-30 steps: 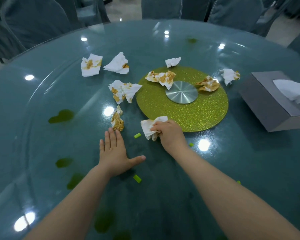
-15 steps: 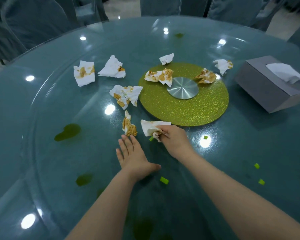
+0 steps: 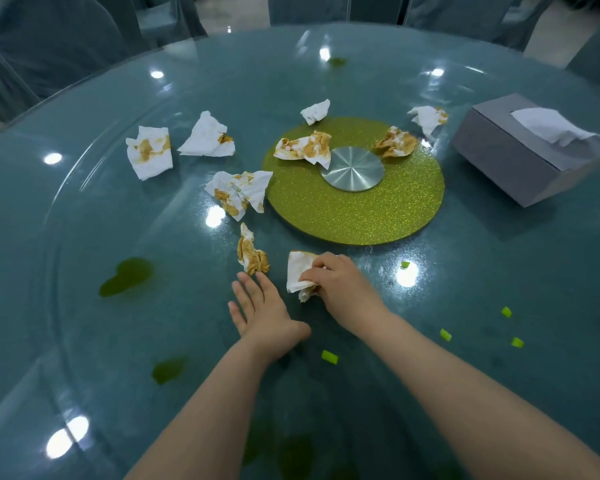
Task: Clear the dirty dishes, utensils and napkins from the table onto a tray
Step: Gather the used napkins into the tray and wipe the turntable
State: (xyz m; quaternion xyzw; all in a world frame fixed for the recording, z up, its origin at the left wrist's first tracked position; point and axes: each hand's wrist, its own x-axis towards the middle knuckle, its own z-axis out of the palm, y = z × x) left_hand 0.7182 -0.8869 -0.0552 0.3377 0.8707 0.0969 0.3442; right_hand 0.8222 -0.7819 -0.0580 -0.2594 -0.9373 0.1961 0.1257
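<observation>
glossy teal glass table [image 3: 465, 278]: right hand [image 3: 340, 289] grip pinches a limp, weightless soiled napkin [image 3: 298, 271] near the green turntable [image 3: 354, 202]; left hand [image 3: 260, 306] lies spread flat. bunch it anywhere, dry corners best.

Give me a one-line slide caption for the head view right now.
Right hand grips a napkin on the glass table; left hand rests flat beside it.

Grey-blue covered chairs [image 3: 59, 39] ring the round glass-topped table [image 3: 84, 237], pale floor [image 3: 548, 29] beyond, ceiling lights reflected.
</observation>
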